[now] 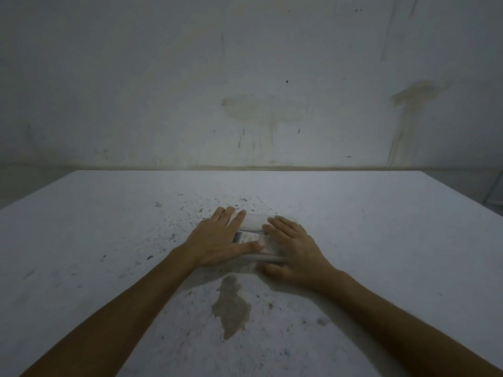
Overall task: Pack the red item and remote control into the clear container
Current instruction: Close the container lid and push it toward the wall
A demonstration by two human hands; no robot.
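A small clear container [255,235] with a pale lid lies on the white table, mostly covered by both hands. My left hand [217,238] rests flat on its left side, thumb stretched across the top. Flat over its right side lies my right hand [292,247], thumb curled under the near edge. A dark shape, possibly the remote control [238,237], shows through the container beside my left fingers. No red item is visible; the hands hide most of the inside.
The white table [381,240] is speckled with dark spots and has a grey-brown chipped patch [231,306] just in front of the hands. A stained pale wall [245,91] stands behind the table's far edge.
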